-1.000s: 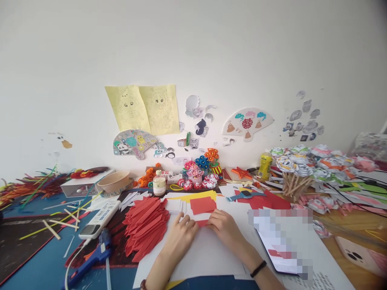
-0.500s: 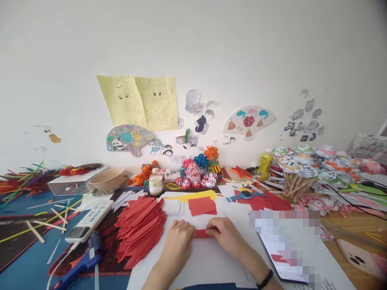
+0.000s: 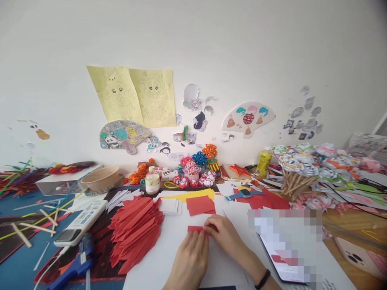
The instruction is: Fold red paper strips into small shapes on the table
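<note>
A small red paper strip (image 3: pixel 195 229) lies folded on a white sheet (image 3: pixel 169 257) in front of me. My left hand (image 3: pixel 192 257) lies flat with its fingertips pressing on the strip's near edge. My right hand (image 3: pixel 225 235) pinches the strip's right end; a black band circles that wrist. A heap of folded red paper pieces (image 3: pixel 134 229) sits just left of my hands. A small stack of red paper squares (image 3: pixel 200 204) lies just beyond the strip.
A phone (image 3: pixel 284 257) lies at the right. A blue glue gun (image 3: pixel 75 264) and a white remote (image 3: pixel 80 221) lie at the left. A small bottle (image 3: pixel 152 181), paper flowers (image 3: pixel 196 169), a bowl (image 3: pixel 101 179) and paper roses on sticks (image 3: pixel 302 169) line the back.
My left hand has slid right and closer to my right hand over the red strip. The view has shifted, so the table's things sit further left in frame.
</note>
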`<state>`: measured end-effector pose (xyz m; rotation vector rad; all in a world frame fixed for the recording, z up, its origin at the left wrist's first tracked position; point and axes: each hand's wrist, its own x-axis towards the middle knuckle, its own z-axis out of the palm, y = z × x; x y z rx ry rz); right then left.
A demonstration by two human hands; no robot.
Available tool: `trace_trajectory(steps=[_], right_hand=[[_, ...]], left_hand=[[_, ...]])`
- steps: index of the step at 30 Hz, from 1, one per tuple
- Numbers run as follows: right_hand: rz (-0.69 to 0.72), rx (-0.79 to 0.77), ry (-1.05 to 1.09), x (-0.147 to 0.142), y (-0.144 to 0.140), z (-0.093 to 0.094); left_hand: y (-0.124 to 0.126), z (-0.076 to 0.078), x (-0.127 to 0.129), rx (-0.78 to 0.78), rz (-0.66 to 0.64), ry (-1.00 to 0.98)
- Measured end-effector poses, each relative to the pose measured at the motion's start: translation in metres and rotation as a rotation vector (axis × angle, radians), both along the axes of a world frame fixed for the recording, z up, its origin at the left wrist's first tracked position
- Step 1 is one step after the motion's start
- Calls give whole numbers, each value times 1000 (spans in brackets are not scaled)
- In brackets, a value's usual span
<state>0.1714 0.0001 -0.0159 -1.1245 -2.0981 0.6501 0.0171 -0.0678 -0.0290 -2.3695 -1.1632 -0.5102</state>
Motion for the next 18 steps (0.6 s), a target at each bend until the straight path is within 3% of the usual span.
trace_trajectory(steps=[2, 4, 7, 9, 13, 18], right_hand=[[-6, -31, 35, -1, 1, 1], [-9, -54, 101, -1, 0, 2], [-70, -44, 232, -2, -2, 7], [-120, -29, 317, -3, -4, 9], [-47, -73, 439, -10, -10, 10], [101, -56, 387, -18, -18, 14]], left_hand=[[0, -1, -1, -2, 20, -23], [2, 2, -5, -51, 134, -109], [6, 12, -13, -198, 394, -352], [8, 19, -16, -365, 450, -581], [11, 34, -13, -642, 272, -1021], [11, 39, -7, -704, 44, -1232]])
